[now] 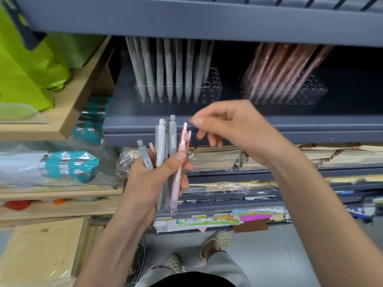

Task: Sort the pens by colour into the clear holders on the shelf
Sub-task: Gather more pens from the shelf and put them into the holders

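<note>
Now, left hand [151, 183] grip around grey and pink pens [172, 137]; right hand [232, 129] (empty) loose, just beside.

On the shelf [124, 112] we see the left holder [209, 90] and the right holder [310, 94] standing well apart, pens [169, 75] in each. Before the shelf's front edge our left hand [151, 181] grips a bundle of pens [172, 137]; our right hand [236, 129] hovers just right of their tops.
</note>
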Available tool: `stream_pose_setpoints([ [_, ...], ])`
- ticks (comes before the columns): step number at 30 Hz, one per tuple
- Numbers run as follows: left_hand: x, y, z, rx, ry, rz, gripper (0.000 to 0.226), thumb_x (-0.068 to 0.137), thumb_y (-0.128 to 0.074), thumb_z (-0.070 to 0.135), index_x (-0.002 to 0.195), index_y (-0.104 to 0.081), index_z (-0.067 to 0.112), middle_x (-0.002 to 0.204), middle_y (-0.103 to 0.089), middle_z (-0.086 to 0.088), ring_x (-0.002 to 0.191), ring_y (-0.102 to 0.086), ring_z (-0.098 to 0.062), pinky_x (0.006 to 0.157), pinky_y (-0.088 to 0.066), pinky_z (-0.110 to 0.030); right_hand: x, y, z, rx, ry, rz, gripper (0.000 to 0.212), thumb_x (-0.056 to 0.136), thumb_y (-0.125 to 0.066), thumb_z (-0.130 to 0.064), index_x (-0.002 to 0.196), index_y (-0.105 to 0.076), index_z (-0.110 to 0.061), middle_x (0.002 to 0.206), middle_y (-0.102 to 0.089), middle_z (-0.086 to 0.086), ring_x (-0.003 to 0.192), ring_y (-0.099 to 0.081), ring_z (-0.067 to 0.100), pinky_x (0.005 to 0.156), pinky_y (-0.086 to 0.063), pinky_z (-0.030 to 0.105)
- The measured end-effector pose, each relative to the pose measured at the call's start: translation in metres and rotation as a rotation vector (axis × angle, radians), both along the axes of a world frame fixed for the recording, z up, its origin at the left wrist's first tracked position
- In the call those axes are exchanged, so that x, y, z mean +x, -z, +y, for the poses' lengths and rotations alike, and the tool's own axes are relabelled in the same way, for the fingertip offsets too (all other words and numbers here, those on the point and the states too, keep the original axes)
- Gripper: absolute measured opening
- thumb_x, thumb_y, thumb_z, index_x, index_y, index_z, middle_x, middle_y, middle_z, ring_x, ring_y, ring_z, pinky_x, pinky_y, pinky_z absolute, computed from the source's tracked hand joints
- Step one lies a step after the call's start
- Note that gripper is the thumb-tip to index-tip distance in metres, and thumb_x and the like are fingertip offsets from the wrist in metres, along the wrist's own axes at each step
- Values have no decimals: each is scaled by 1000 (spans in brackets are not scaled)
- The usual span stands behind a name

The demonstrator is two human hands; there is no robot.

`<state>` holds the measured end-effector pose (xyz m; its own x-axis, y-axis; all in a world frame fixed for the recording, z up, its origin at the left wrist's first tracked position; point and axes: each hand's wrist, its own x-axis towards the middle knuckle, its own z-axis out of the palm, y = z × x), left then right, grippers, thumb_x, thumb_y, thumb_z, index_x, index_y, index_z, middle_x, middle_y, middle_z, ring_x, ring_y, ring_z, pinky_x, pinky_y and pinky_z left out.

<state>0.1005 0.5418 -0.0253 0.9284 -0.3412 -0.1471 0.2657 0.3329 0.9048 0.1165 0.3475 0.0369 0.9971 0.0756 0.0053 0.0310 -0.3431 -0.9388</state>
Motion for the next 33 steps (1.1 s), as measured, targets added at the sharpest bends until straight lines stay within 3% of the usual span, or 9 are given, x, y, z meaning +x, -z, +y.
stream_pose_setpoints([
  [6, -2, -2, -18, 17, 70, -3, 14, 69, -83, 32, 73, -78, 19, 72, -73, -10, 45, -60, -19, 43, -50, -26, -14, 9, -10, 154, -48, 48, 9, 86, -72, -10, 88, -72, -2, 78, -71, 17, 61, -61, 18, 55, -51, 25],
  [13, -7, -4, -47, 54, 41, -37, 16, 74, -83, 36, 79, -77, 21, 78, -74, -9, 45, -59, -18, 41, -47, -26, -23, 7, -52, 349, 284, -61, 9, 88, -68, -10, 86, -72, -2, 74, -71, 11, 57, -60, 16, 53, -50, 26],
  [19, -15, -9, -96, 70, 46, -36, 20, 76, -74, 36, 70, -76, 17, 70, -72, -6, 42, -57, -17, 40, -45, -24, -41, 13, -88, 348, 37, -27, 16, 87, -70, -5, 103, -70, -4, 77, -70, 9, 62, -63, 16, 59, -53, 26],
  [22, -20, -10, -124, 75, 42, -4, 31, 76, -72, 37, 83, -71, 7, 66, -70, -7, 40, -56, -18, 39, -45, -23, -46, 12, -118, 313, 25, -21, 12, 87, -68, -5, 99, -68, -2, 77, -71, 7, 66, -66, 17, 63, -55, 26],
  [26, -27, -10, -158, 52, -10, 27, 39, 84, -66, 40, 105, -63, 8, 73, -69, -7, 40, -50, -18, 38, -41, -24, -49, 6, -165, 463, 135, -73, 6, 94, -60, -8, 100, -60, -6, 86, -73, 17, 74, -71, 25, 68, -57, 27],
  [31, -33, -6, -191, 106, -33, 36, 23, 79, -66, 44, 74, -75, 24, 78, -72, -12, 39, -47, -18, 36, -42, -30, -38, 1, -224, 480, 473, -315, 5, 95, -57, -7, 99, -57, -9, 83, -73, 9, 78, -73, 30, 71, -58, 30],
  [33, -37, -5, -203, 73, -63, 28, 19, 79, -67, 41, 79, -75, 24, 91, -76, -14, 41, -51, -19, 37, -44, -30, -29, 1, -240, 480, 568, -389, 12, 93, -53, 1, 98, -57, -9, 86, -71, 9, 82, -73, 32, 73, -59, 34],
])
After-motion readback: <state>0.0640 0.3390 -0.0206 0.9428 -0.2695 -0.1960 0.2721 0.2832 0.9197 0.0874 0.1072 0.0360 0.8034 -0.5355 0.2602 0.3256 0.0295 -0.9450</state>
